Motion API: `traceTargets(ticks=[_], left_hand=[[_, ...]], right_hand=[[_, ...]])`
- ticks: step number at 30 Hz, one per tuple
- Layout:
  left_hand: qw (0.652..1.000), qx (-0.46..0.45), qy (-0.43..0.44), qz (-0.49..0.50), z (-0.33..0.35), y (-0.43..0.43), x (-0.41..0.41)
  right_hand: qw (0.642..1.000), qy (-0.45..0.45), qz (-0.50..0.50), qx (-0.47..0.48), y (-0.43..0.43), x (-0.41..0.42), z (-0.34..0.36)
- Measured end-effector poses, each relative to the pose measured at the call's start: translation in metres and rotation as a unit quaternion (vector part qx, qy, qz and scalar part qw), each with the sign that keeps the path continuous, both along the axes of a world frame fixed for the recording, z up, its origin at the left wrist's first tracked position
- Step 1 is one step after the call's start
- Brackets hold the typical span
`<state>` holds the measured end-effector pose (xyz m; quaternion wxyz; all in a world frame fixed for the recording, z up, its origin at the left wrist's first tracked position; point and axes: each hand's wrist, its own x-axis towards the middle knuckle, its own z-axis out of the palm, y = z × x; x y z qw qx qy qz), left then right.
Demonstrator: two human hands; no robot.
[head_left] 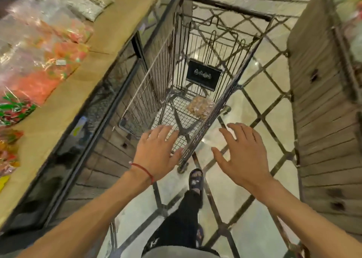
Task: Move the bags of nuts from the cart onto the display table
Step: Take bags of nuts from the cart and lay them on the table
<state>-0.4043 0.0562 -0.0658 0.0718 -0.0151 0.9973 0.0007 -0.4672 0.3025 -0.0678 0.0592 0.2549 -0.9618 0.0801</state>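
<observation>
A wire shopping cart (pixel 148 77) stands in the aisle ahead of me. One clear bag of brown nuts (pixel 199 106) lies on the cart's mesh floor at the right side. My left hand (pixel 156 152), with a red string on the wrist, hovers with fingers spread over the cart's near end. My right hand (pixel 241 156) is also spread and holds nothing, just outside the cart's right wall. The display table (pixel 64 99), topped with brown paper, runs along the left and carries several clear bags of colourful sweets (pixel 37 67) and pale goods.
A wooden slatted stand (pixel 321 105) closes the aisle on the right. The table's side below its top is dark glass framed in black (pixel 92 120). My leg and sandalled foot (pixel 195 181) stand on the tiled floor behind the cart. A black sign (pixel 203 76) hangs inside the cart's far end.
</observation>
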Motion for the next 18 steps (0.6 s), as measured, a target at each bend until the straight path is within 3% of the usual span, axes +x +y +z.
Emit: traceTargets(ticks=[12, 18], left_hand=[[0.997, 0.051, -0.061, 0.025, -0.033, -0.001, -0.217], [0.99, 0.077, -0.093, 0.068, -0.043, -0.017, -0.283]], right_hand=[[0.992, -0.031, 0.045, 0.109, -0.028, -0.225, -0.007], [0.993, -0.057, 0.057, 0.091, -0.047, -0.31, -0.015]])
